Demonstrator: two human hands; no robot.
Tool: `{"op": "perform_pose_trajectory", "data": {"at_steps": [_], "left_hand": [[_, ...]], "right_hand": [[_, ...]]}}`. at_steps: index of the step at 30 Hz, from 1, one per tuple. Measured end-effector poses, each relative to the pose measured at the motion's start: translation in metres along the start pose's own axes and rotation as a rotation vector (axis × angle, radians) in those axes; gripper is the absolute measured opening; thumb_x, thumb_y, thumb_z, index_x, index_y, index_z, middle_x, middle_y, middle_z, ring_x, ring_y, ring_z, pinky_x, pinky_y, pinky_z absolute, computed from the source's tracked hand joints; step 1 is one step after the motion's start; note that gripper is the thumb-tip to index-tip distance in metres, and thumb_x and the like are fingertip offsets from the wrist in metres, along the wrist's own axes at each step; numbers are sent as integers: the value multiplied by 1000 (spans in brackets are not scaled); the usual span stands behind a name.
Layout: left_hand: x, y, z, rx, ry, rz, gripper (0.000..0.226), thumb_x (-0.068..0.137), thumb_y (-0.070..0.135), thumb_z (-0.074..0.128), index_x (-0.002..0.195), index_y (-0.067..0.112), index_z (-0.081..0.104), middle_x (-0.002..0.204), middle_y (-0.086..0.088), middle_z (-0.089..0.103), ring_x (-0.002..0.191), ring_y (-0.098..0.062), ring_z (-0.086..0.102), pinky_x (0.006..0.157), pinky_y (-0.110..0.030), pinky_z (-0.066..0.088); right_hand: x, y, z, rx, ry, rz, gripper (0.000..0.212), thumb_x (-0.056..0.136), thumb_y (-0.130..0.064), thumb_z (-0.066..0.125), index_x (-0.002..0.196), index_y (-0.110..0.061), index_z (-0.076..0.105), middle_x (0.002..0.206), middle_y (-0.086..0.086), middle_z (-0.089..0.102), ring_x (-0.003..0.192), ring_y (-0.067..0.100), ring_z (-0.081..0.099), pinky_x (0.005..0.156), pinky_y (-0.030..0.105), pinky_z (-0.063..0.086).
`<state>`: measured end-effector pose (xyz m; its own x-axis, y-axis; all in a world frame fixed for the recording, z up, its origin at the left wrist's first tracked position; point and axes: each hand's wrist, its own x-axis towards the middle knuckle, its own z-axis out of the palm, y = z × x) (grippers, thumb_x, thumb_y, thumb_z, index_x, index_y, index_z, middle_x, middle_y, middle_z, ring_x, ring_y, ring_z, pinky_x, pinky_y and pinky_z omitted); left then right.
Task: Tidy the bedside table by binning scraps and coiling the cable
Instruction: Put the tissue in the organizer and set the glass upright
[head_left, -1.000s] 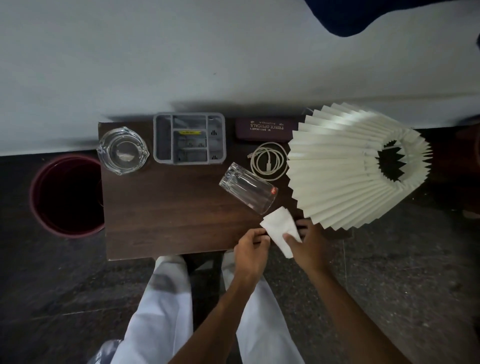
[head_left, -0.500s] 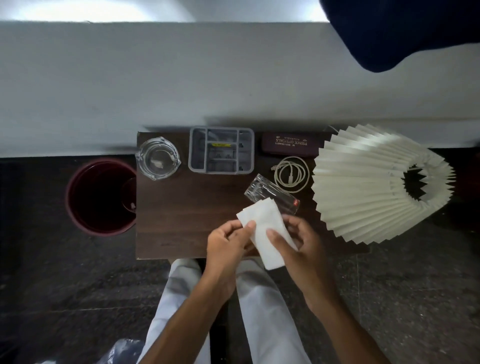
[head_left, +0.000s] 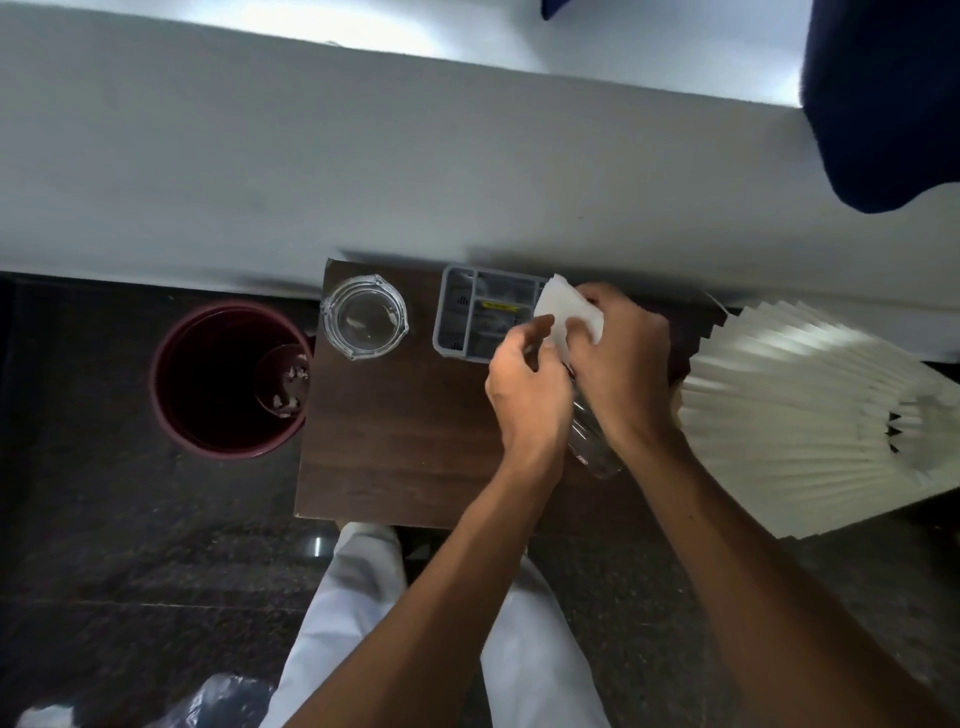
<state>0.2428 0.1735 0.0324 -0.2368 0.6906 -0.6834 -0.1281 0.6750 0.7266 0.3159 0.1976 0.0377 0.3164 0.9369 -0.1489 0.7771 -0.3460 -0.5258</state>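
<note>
One dark red bin (head_left: 228, 379) stands on the floor at the table's (head_left: 395, 447) nine o'clock; on the table sit one glass ashtray (head_left: 364, 316) and one grey organiser (head_left: 470, 314). At the organiser's three o'clock, the left hand (head_left: 524, 387) pinches and the right hand (head_left: 623, 358) grips one white tissue (head_left: 566, 312), above one glass tumbler (head_left: 595, 447) lying on its side, with one pleated lampshade (head_left: 810, 415) at the tumbler's three o'clock.

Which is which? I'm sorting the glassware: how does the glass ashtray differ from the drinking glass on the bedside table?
The glass ashtray sits upright near the table's back left corner, fully in view; the drinking glass lies on its side, mostly hidden under the hands. The ashtray is wide, low and thick-walled with bits inside; the drinking glass is narrow and long, contents not discernible. Both are clear glass.
</note>
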Motion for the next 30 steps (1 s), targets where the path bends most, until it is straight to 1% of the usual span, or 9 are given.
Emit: {"op": "perform_pose_trajectory", "data": {"at_steps": [3,7,10,15,19,23,25,28,30], "left_hand": [[9,1,-3,55,-78,-35,28,102,28,57,127,25,69,121,6,72,113,-9,65,103,-34,53],[17,1,-12,106,-186,-97,29,99,32,55,120,26,73,113,5,75,109,-11,68,101,-36,54],[20,0,-16,114,-253,-98,44,90,47,56,127,27,69,122,4,74,116,-14,67,104,-40,53],[25,8,-18,209,-316,-55,44,100,39,51,140,25,59,141,0,64,128,-17,60,111,-39,47],[29,16,-16,314,-307,-22,35,103,38,45,120,25,73,117,-5,75,113,-23,66,100,-40,51],[28,24,-15,313,-232,-53,38,102,41,46,107,19,77,107,-9,75,105,-25,66,88,-35,50],[28,27,-15,259,-207,-97,38,97,41,49,101,17,77,102,-9,75,102,-27,67,91,-39,54],[30,22,-14,154,-194,-181,43,79,50,51,90,19,79,93,-8,78,95,-28,72,92,-50,58],[30,18,-14,113,-210,-218,44,76,49,51,88,19,79,91,-8,79,93,-28,74,92,-53,58]], "right_hand": [[3,1,10,-44,-15,-20,28,90,-13,66,118,-10,69,105,16,75,98,33,70,83,34,54],[7,3,16,-120,-45,10,29,85,-15,67,114,-12,72,99,17,76,95,36,70,80,37,54],[8,1,10,-131,-2,17,30,85,-15,67,114,-13,72,102,17,76,97,38,70,83,39,56],[4,4,7,-149,-30,24,30,85,-16,67,114,-13,73,103,15,76,96,36,71,85,37,55],[5,3,9,-96,-60,21,26,86,-16,66,110,-14,76,98,11,78,91,30,71,74,23,43],[15,-4,12,17,-170,180,18,90,-25,58,89,-15,73,81,3,72,81,23,64,66,28,41],[20,-9,12,82,-185,288,34,95,-37,54,78,-11,65,73,2,65,78,21,59,64,30,35],[20,-15,8,274,-140,478,54,100,-54,44,67,-15,62,71,-1,64,77,20,60,76,32,45],[16,-14,9,392,-130,563,57,98,-59,42,66,-18,64,75,-2,69,83,20,68,87,42,54]]}}
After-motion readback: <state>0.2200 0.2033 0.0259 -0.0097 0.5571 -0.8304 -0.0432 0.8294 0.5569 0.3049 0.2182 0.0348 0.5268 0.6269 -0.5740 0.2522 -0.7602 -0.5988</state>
